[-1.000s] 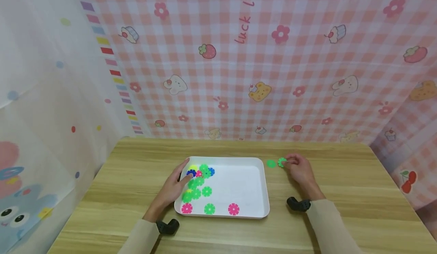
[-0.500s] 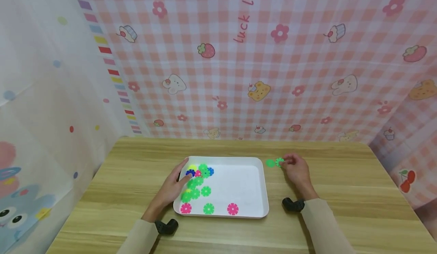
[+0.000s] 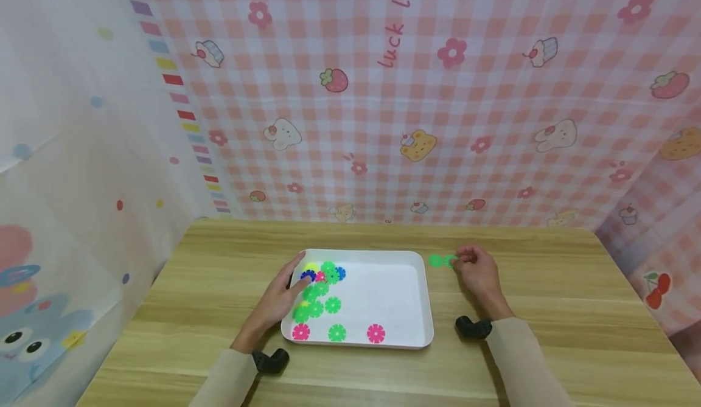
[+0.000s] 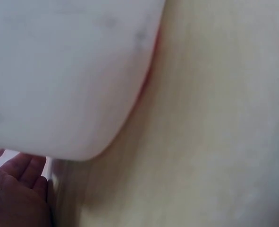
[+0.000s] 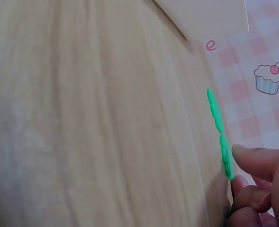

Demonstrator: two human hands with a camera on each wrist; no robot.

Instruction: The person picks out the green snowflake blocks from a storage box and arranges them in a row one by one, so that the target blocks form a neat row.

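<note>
My left hand (image 3: 279, 297) grips the left side of a white tray (image 3: 378, 344), its thumb reaching over the rim. In the left wrist view the tray's outer wall (image 4: 73, 85) hides part of that hand. Right of the tray, my right hand (image 3: 479, 271) pinches a green snowflake-shaped plastic disc (image 5: 226, 157) between thumb and fingers. A second green disc (image 3: 435, 261) lies to its left, and their edges meet or nearly meet. Inside the tray, green, yellow, pink and blue discs (image 3: 316, 308) cluster along the left side.
Along the tray's near side lie a pink disc (image 3: 301, 332), a green disc (image 3: 336, 333) and another pink disc (image 3: 375, 333). A checked pink curtain (image 3: 416, 103) hangs behind the wooden table (image 3: 361, 376).
My right hand has moved slightly left with the green disc, bringing it up to the other green disc. The left hand stays on the tray.
</note>
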